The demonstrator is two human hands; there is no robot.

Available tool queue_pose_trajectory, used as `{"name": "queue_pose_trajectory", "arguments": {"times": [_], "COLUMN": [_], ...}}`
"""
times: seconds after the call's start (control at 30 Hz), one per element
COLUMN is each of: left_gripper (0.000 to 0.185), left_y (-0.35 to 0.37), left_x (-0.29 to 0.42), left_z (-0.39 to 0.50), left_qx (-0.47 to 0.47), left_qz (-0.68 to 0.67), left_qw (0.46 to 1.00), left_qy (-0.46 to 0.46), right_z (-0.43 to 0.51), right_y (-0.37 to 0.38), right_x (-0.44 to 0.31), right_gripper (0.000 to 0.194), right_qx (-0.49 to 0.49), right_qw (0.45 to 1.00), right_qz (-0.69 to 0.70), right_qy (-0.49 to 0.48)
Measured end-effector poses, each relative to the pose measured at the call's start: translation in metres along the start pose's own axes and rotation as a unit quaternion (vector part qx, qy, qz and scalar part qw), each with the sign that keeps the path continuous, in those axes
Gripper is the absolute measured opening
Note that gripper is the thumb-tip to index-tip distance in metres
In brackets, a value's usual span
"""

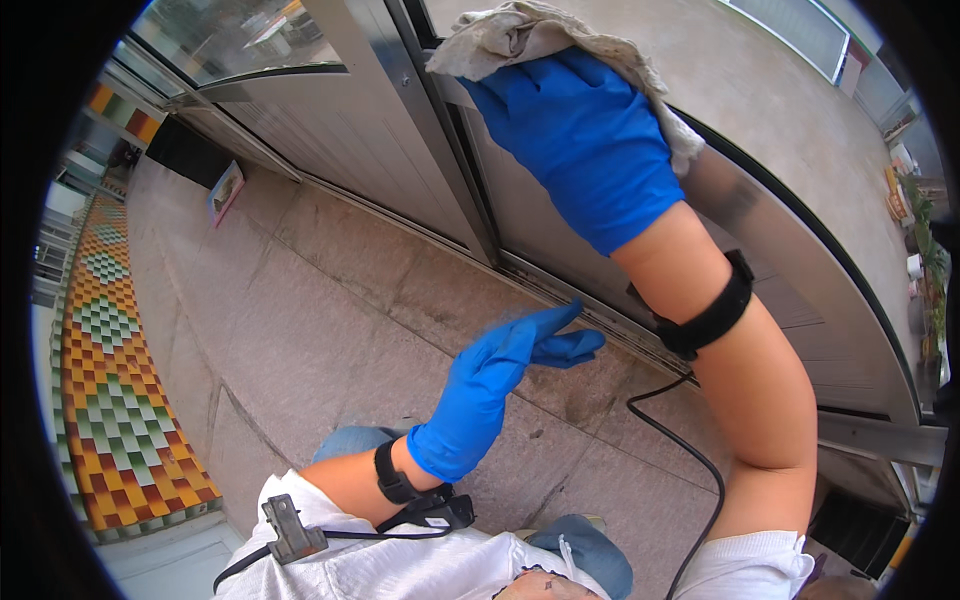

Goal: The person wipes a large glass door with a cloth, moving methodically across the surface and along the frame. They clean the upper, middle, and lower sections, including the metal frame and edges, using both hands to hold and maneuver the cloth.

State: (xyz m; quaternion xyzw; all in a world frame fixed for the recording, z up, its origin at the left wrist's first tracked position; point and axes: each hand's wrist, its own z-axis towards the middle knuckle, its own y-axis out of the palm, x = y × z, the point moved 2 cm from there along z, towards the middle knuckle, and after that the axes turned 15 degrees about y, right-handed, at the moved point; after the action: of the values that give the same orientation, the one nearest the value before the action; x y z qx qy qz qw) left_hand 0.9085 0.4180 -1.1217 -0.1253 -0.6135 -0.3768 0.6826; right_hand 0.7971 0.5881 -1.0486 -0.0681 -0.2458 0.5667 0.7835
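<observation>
Both hands wear blue rubber gloves. My right hand [581, 142] is raised at the top, its palm side turned away, pressing a crumpled grey-white cloth [540, 34] against the glass pane [765, 97] of a metal-framed sliding door. The cloth spreads past the fingers and down beside the hand. My left hand [510, 367] hangs lower, over the stone paving, fingers extended towards the door's bottom track [600, 315], holding nothing. Black straps circle both forearms.
An upright metal door stile [427, 112] stands left of the cloth. A black cable [712, 465] hangs by my right arm. A pink-edged picture board [226, 193] leans near a black box [187, 150]. Orange, green and white tiles [120, 420] line the left side.
</observation>
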Motion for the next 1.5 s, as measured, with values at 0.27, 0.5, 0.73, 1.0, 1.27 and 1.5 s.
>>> {"name": "queue_pose_trajectory", "arguments": {"times": [0.27, 0.5, 0.73, 1.0, 1.27, 1.5], "left_gripper": [0.055, 0.038, 0.035, 0.045, 0.056, 0.054], "left_y": [-0.028, -0.046, -0.085, -0.066, -0.015, 0.0], "left_x": [0.018, 0.002, 0.087, 0.447, 0.774, 0.902], "left_z": [-0.052, -0.096, -0.08, 0.142, 0.212, 0.209], "left_qx": [0.028, -0.119, -0.083, -0.019, -0.015, -0.08], "left_qz": [-0.035, 0.089, 0.232, 0.282, 0.349, 0.4], "left_qw": [0.977, 0.973, 0.961, 0.888, 0.706, 0.591], "left_qy": [-0.21, -0.177, -0.127, 0.362, 0.616, 0.696], "right_z": [-0.022, 0.023, 0.188, 0.436, 0.583, 0.746], "right_y": [-0.047, -0.091, -0.17, -0.268, -0.274, -0.327], "right_x": [0.059, 0.1, 0.171, 0.148, 0.051, 0.124], "right_gripper": [0.028, 0.015, 0.015, 0.054, 0.045, 0.058], "right_qx": [-0.15, -0.421, -0.411, -0.219, -0.166, 0.012], "right_qw": [0.987, 0.898, 0.91, 0.971, 0.97, 0.988], "right_qz": [0.019, 0.106, 0.033, 0.088, 0.165, -0.118], "right_qy": [-0.048, 0.076, 0.039, 0.047, -0.061, -0.097]}}
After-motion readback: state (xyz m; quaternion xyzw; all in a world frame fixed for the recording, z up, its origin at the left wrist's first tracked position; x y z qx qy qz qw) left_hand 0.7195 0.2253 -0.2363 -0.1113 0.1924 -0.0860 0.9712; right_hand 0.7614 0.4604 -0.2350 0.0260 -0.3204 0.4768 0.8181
